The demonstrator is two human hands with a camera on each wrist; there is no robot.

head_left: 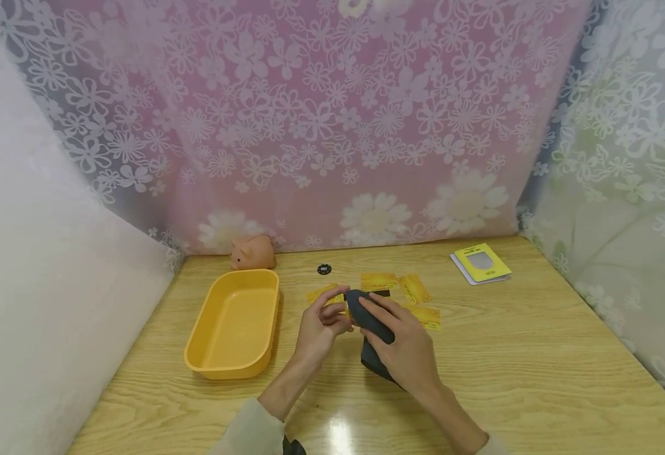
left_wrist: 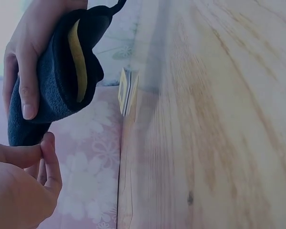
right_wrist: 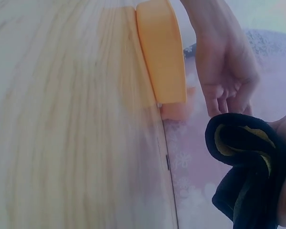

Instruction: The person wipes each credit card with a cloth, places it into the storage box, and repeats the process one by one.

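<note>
A dark, soft cloth pouch (head_left: 373,319) is held above the table, its mouth turned toward the left hand. Something yellow (left_wrist: 77,62) lines or lies inside the mouth; which, I cannot tell. My right hand (head_left: 409,354) grips the pouch from the right, fingers across its top. At the pouch's far edge, my left hand (head_left: 318,328) has curled fingers, and its thumb and forefinger appear to pinch the rim. A thin cord hangs off the pouch in the left wrist view. Behind the hands lie several yellow cards (head_left: 379,280), partly covered by them.
To the left stands a yellow tray (head_left: 275,316), with an orange-pink piggy bank (head_left: 255,253) behind it. A black round chip (head_left: 324,269) lies at the back middle. Back right is a yellow-and-white booklet-like packet (head_left: 483,262). A floral curtain (head_left: 321,126) hangs behind the table.
</note>
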